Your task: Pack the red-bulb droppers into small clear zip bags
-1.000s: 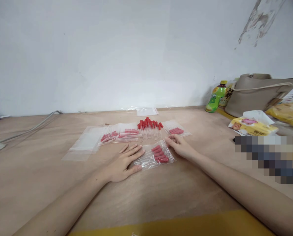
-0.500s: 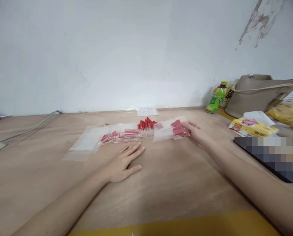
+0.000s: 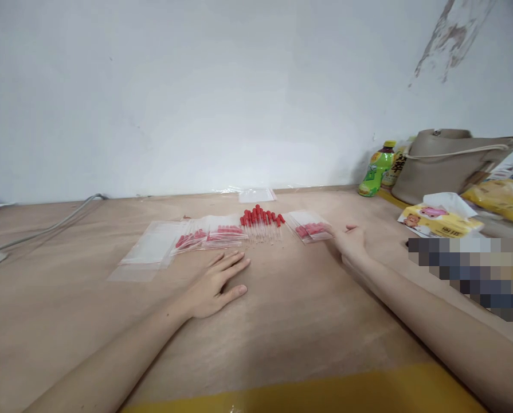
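My left hand (image 3: 215, 289) lies palm down on the table with its fingers spread, holding nothing. Just beyond its fingertips is a pile of clear thin tubes with red caps (image 3: 260, 218). To the right of the pile, clear zip bags of red-capped tubes (image 3: 312, 229) lie on the table. My right hand (image 3: 348, 244) is at their right edge, fingertips closed on the bag's edge; the thumb is partly hidden. More filled zip bags (image 3: 226, 232) overlap left of the pile, and flat, unfilled zip bags (image 3: 153, 244) lie beyond them.
A white packet (image 3: 256, 195) lies near the wall. At the right are a green drink bottle (image 3: 374, 172), a beige bag (image 3: 437, 166), a yellow tissue pack (image 3: 439, 217) and a blurred-out object (image 3: 475, 269). A grey cable (image 3: 62, 221) runs along the left.
My right hand has lowered the bag of red-capped tubes from above the pile's right side onto the table, uncovering more red caps. My left hand has stayed in place.
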